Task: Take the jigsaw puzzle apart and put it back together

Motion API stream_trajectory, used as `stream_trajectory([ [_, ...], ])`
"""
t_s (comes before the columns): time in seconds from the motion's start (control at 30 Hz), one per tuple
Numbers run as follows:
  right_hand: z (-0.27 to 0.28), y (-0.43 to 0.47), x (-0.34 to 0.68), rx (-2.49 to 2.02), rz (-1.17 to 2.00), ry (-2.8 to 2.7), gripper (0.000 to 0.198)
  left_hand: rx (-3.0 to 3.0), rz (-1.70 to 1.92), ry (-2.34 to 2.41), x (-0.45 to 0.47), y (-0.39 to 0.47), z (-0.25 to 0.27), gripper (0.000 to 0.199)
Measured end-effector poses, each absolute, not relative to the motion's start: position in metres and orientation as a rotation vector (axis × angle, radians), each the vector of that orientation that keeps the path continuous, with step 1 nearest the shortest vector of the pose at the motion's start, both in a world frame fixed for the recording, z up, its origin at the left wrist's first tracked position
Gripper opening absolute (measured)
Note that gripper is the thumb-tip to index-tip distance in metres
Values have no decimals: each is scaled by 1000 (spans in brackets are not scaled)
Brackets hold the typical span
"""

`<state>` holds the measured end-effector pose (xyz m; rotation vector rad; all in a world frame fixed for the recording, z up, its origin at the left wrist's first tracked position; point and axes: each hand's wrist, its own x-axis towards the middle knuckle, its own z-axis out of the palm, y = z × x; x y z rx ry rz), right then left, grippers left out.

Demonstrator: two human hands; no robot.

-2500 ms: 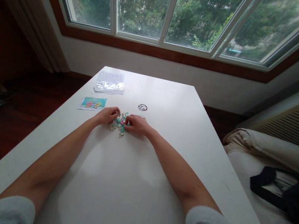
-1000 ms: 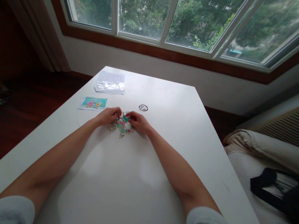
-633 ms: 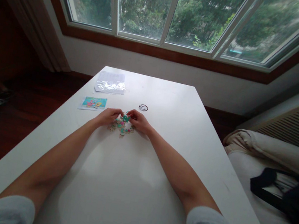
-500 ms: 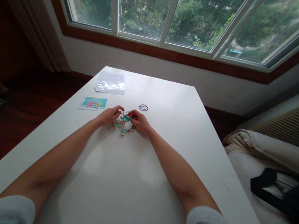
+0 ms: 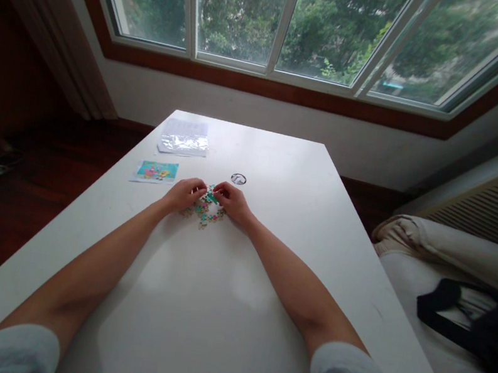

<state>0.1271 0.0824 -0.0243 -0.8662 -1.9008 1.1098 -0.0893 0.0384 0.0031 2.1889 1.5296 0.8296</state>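
Observation:
Small jigsaw puzzle pieces (image 5: 204,209) in teal, cream and pink lie in a loose heap on the white table (image 5: 219,309). At the heap's left edge is my left hand (image 5: 184,195), its fingers curled and pinched; what is between the fingertips is too small to make out. Opposite it, my right hand (image 5: 233,203) bends its fingers over the heap's right side. A teal puzzle piece (image 5: 212,197) shows at those fingertips, seemingly pinched there. My fingers hide part of the heap.
A colourful picture card (image 5: 157,171) lies left of the heap. Behind it rests a clear plastic bag (image 5: 184,137) with paper. A small round dark-rimmed object (image 5: 238,179) sits beyond my right hand. A couch with a dark bag (image 5: 461,314) stands right of the table.
My left hand has shifted slightly and its fingers have drawn closer to the right hand's fingertips. The teal piece at the right fingertips has turned a little.

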Motion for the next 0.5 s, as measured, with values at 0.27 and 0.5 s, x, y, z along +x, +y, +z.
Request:
stream_trajectory([
  [0.27, -27, 82, 123, -742, 1349, -1797, 26, 2082, 862, 1538, -84, 40, -2, 29],
  [0.5, -23, 80, 120, -767, 1353, -1765, 27, 2067, 859, 1539, -77, 35, 2, 28],
])
